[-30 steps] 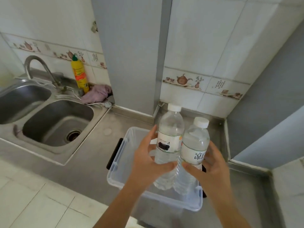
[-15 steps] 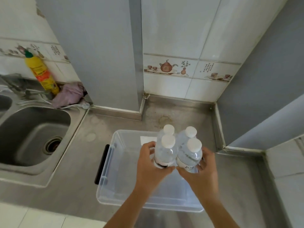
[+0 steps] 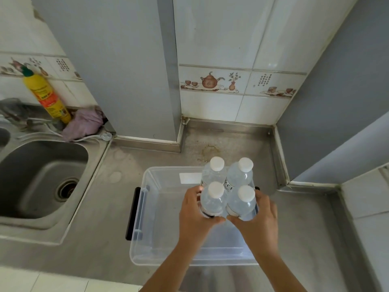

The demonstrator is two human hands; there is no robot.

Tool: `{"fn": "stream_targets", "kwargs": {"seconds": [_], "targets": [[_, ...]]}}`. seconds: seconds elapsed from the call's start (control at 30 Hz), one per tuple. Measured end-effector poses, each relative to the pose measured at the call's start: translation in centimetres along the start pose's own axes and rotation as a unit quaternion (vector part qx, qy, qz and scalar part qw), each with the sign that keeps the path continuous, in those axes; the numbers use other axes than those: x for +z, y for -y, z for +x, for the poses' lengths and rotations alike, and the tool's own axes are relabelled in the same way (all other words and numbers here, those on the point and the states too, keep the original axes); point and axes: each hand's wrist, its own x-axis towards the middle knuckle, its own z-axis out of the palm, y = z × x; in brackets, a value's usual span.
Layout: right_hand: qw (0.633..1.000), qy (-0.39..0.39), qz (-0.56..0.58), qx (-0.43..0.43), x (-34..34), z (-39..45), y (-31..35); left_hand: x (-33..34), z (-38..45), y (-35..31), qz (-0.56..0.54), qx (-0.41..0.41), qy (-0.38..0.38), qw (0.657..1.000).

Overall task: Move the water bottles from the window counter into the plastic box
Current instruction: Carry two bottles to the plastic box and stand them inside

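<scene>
A clear plastic box (image 3: 145, 209) with a black side handle sits on the steel counter. Two water bottles with white caps stand upright in its far right corner, the rear left bottle (image 3: 213, 172) and the rear right bottle (image 3: 240, 174). My left hand (image 3: 193, 216) is wrapped around a third bottle (image 3: 211, 202). Beside it, a fourth bottle (image 3: 242, 204) is gripped by my right hand (image 3: 260, 220). Both held bottles are upright, inside the box's right side, close against the rear pair. I cannot tell whether they touch the box floor.
A steel sink (image 3: 40, 178) lies to the left. Behind it stand a yellow detergent bottle (image 3: 47, 95) and a purple cloth (image 3: 84, 123). Tiled walls close the counter (image 3: 212, 142) at the back, a grey wall at the right.
The view has tilted down over the box. Both hands have lowered their bottles into the box's right side, next to the two standing there.
</scene>
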Motion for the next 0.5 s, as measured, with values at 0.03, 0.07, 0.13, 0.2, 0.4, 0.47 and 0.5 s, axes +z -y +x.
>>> {"fn": "stream_targets", "kwargs": {"seconds": [0.03,0.07,0.13,0.2,0.4,0.47,0.5], "targets": [[1.0,-0.001,-0.001,-0.001,0.1,0.0,0.0,0.0,0.0,0.1,0.008,0.007,0.004,1.0],[1.0,-0.001,-0.005,-0.002,0.1,0.0,-0.1,0.0,0.1,0.1,0.016,0.013,0.007,1.0],[1.0,-0.002,-0.018,-0.01,0.3,-0.1,-0.2,0.0,0.1,0.2,0.024,0.017,0.011,1.0],[0.999,-0.003,-0.036,-0.027,0.3,-0.3,-0.3,0.0,0.0,0.2,0.017,0.019,0.015,1.0],[0.993,0.037,-0.086,-0.071,-0.4,-0.7,-0.2,-0.8,-0.4,-0.2,0.01,0.029,0.05,0.998],[0.994,0.042,-0.077,-0.06,-0.9,-0.9,0.1,-1.2,-0.6,-0.4,0.003,0.034,0.059,0.998],[0.995,0.043,-0.07,-0.056,-1.1,-1.1,0.4,-1.4,-0.8,-0.6,0.0,0.039,0.061,0.997]]}}
